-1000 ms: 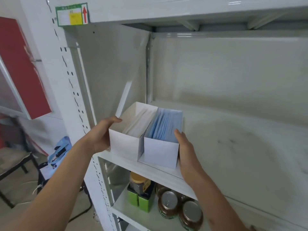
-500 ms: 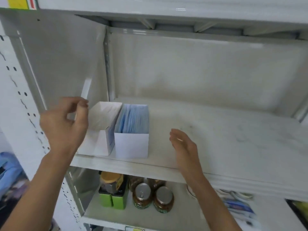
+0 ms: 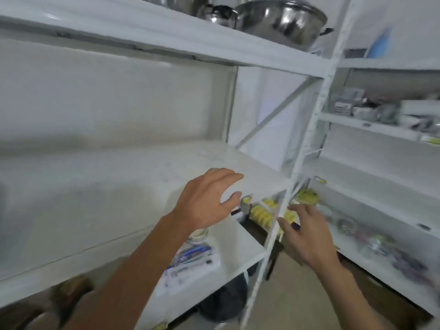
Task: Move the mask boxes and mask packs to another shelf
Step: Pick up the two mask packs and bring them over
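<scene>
No mask box or mask pack shows in the blurred head view now. My left hand hovers in front of the white shelf board, fingers relaxed and spread, holding nothing. My right hand is lower and to the right, beside the white upright post, fingers loosely curved and also holding nothing. Both forearms reach up from the bottom of the frame.
Steel pots stand on the top shelf. Blue and white packets lie on the lower shelf, with yellow items behind the post. A second rack at the right carries several blurred goods.
The view has swung right, away from the two white mask boxes, which have left the frame. Both hands have let go of the boxes and moved right with the view.
</scene>
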Available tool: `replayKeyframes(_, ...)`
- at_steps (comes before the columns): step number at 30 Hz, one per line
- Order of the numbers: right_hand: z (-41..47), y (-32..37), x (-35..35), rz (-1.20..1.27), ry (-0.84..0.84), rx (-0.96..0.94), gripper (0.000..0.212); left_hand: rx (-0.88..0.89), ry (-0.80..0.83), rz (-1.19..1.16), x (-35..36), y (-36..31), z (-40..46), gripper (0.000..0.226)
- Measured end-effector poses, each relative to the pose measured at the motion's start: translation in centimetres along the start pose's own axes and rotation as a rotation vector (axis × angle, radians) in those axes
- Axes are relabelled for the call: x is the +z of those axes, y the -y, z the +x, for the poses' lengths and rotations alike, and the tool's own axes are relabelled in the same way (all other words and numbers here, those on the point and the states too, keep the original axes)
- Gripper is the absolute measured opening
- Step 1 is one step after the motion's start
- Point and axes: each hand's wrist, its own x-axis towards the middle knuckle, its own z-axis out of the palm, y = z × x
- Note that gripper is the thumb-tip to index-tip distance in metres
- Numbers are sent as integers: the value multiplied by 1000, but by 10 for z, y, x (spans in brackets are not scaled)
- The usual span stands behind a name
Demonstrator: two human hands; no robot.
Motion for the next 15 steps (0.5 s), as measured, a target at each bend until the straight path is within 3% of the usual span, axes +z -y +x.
replayKeyframes(3,-24,-91,-48,-253,68,155,65,124,188,-98,79,-68,42,53)
replayKeyframes(8,-86,-220,-124,-371,64,400,89,322,405,-156,210,-213,77,65)
replayKeyframes(15,-180,-335,-209,-385,-27,679,89,505,636,-292,333,-385,80,68)
